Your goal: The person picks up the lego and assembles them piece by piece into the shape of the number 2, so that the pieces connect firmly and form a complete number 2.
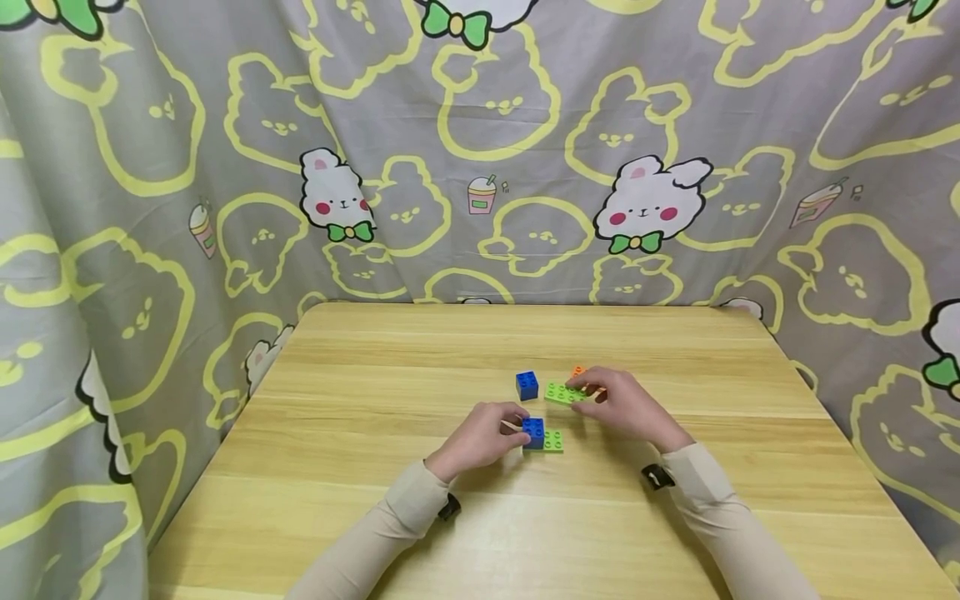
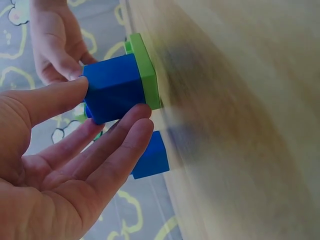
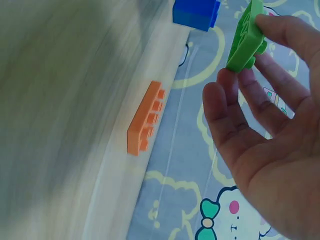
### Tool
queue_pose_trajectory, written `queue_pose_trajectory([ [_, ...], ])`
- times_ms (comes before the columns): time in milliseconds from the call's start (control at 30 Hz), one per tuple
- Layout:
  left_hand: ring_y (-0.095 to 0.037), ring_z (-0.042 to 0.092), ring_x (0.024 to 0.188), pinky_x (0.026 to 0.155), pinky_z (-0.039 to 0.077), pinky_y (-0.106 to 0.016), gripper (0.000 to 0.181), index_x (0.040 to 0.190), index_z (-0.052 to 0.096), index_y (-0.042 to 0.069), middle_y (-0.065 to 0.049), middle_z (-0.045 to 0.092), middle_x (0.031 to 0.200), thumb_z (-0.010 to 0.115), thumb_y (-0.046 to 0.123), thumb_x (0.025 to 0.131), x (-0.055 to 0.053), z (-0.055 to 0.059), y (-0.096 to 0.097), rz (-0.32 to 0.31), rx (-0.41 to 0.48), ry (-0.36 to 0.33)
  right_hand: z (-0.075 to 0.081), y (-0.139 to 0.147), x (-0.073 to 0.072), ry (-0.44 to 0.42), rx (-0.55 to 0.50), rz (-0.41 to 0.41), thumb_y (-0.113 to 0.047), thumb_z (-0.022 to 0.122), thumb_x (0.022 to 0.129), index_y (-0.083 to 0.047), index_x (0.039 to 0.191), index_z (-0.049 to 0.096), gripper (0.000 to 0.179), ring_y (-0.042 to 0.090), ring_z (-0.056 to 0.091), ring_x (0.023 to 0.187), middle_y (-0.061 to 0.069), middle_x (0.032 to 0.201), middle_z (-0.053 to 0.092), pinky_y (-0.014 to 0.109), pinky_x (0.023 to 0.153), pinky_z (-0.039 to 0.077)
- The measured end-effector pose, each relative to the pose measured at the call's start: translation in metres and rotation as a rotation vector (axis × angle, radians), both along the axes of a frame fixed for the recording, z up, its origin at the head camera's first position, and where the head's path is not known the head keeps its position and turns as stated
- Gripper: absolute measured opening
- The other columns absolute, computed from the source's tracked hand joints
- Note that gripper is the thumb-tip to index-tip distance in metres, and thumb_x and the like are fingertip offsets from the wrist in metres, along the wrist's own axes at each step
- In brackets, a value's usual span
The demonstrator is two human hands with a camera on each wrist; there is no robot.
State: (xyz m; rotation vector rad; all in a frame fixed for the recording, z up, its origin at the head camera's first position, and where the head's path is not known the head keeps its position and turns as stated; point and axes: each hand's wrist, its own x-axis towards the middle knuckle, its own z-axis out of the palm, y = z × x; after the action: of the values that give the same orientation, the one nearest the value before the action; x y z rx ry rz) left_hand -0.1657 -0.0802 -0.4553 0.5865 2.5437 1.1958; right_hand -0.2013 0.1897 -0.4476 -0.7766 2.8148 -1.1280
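Note:
My left hand (image 1: pixel 483 437) pinches a blue toy brick (image 2: pixel 115 87) between thumb and fingers. That brick sits on one end of a flat green brick (image 1: pixel 553 442), whose other studs show to the right. Between thumb and fingertips, my right hand (image 1: pixel 626 404) pinches a second flat green brick (image 3: pixel 246 37), tilted, and lifted off the table in the right wrist view. A second blue brick (image 1: pixel 527 385) stands on the table just beyond the left hand. Behind the right hand's fingers lies an orange brick (image 3: pixel 145 120), mostly hidden in the head view.
The wooden table (image 1: pixel 360 375) reaches back to a grey curtain (image 1: pixel 525 233) printed with yellow outlines and white cartoon animals. More curtain (image 1: pixel 67 333) hangs along the left side. A dark wrist strap piece (image 1: pixel 658 477) shows at the right cuff.

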Motion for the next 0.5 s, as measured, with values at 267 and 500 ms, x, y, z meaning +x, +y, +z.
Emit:
queue_pose_trajectory([
  [267,-0.023,0.074,0.100,0.089,0.060,-0.037,0.029,0.122,0.070,0.004,-0.012,0.074,0.118,0.074,0.018,0.096,-0.001,-0.002,0.000,0.003,0.038,-0.021,0.003,-0.005,0.006,-0.014,-0.018,0.086,-0.017,0.080,0.089,-0.014,0.119,0.074,0.031,0.014,0.063,0.096,-0.003,0.111,0.072,0.038,0.085,0.059],
  [500,-0.024,0.074,0.100,0.088,0.060,-0.037,0.033,0.125,0.068,0.003,-0.013,0.072,0.121,0.074,0.017,0.095,-0.002,-0.003,0.000,0.007,0.069,-0.038,0.005,-0.010,0.010,-0.014,0.006,0.148,-0.016,0.078,0.091,-0.011,0.121,0.073,0.031,0.015,0.062,0.096,-0.001,0.112,0.070,0.041,0.085,0.059],
])
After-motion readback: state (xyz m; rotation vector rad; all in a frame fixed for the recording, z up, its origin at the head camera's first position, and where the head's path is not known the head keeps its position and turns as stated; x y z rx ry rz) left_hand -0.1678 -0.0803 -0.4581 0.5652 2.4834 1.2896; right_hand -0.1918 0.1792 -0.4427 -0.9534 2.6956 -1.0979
